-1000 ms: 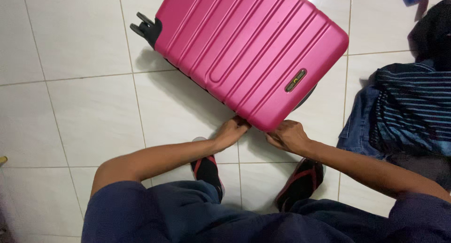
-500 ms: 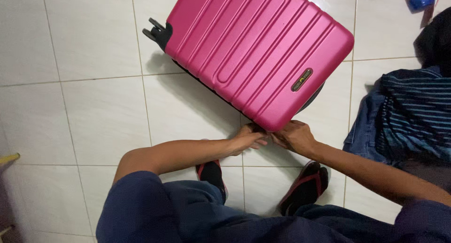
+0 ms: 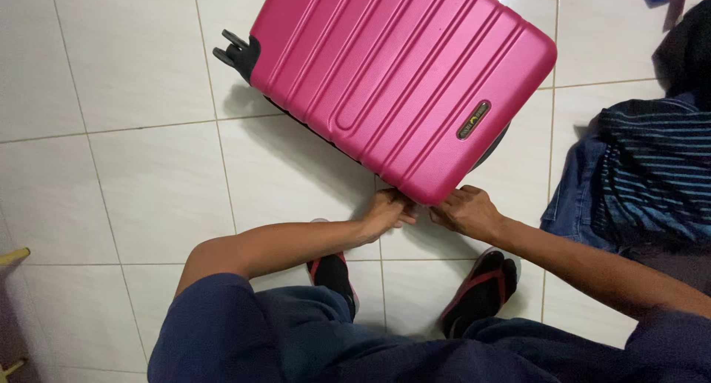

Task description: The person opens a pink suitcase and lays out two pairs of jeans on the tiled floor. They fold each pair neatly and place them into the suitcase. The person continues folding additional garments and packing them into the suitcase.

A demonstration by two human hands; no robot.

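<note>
Suitcase: pink hard-shell suitcase (image 3: 400, 79) lying flat on the white tiled floor (image 3: 148, 175) — wheels at far left.
Left hand (image 3: 386, 211): fingers curled at the suitcase's near corner.
Right hand (image 3: 466, 211): gripping the same corner's edge.
Nearby: pile of clothes (image 3: 644, 175) at right.

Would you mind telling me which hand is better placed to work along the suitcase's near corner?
Probably the left hand: its fingers reach under the pink suitcase at that corner, while the right hand rests just beside it, touching the edge.
</note>
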